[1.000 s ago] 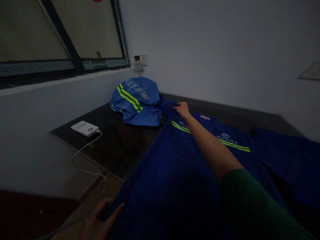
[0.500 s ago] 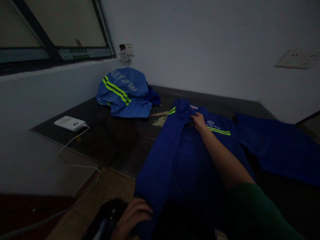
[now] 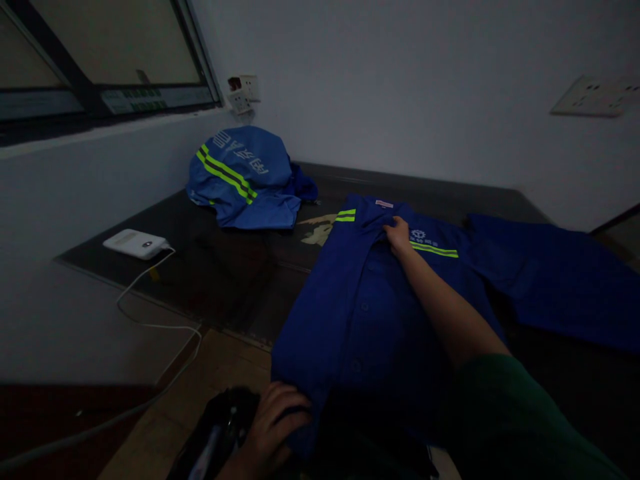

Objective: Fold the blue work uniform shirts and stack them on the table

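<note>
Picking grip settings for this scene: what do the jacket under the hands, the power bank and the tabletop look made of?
Dark blue jacket: woven fabric, probably cotton or a blend, matte; soft folds, with glossier yellow-green strips.
White power bank: likely hard plastic, smooth; rounded edges, even pale surface.
Tabletop: dark, faintly glossy; dim reflections. Stone, laminate or glass, can't tell.
</note>
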A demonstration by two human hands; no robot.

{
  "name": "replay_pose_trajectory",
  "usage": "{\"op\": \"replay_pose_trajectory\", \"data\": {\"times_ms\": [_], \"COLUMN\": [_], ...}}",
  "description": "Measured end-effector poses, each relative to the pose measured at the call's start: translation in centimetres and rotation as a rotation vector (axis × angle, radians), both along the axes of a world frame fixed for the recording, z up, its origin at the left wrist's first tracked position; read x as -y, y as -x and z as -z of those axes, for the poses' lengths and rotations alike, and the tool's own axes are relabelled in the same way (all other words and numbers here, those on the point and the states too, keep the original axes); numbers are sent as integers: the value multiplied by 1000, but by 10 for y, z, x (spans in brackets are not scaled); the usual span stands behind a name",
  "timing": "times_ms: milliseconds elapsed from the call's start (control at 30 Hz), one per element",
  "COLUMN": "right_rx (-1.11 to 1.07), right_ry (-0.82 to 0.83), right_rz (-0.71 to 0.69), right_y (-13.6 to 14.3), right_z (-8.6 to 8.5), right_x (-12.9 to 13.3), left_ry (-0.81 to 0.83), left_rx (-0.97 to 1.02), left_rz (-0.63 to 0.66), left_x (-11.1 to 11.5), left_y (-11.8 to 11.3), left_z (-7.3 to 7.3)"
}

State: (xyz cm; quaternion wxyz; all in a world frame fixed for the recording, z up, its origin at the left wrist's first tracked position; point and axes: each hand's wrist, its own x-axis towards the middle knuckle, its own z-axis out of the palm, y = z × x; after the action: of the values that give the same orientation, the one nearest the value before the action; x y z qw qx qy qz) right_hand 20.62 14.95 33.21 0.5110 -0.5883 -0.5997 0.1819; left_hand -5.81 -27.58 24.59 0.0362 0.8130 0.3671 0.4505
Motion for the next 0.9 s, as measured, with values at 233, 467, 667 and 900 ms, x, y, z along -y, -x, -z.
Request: {"op": "replay_pose_trajectory", "data": {"times_ms": [233, 467, 667, 900], "right_rx": [-38, 20, 267, 699], "right_ry": [21, -18, -31, -218], "right_rz": [55, 75, 136, -239], "right_y": [-1, 2, -4, 50], "right_z": [2, -4, -21, -35], "right_x": [2, 14, 31, 80], "left_ry": [-49, 58, 214, 1031], "left_rx": [33, -186, 274, 869], "left_rz": [-9, 7, -234, -284], "left_x": [2, -5, 0, -16], "left_y": [-3, -3, 16, 25], "left_z": [4, 16, 32, 49]}}
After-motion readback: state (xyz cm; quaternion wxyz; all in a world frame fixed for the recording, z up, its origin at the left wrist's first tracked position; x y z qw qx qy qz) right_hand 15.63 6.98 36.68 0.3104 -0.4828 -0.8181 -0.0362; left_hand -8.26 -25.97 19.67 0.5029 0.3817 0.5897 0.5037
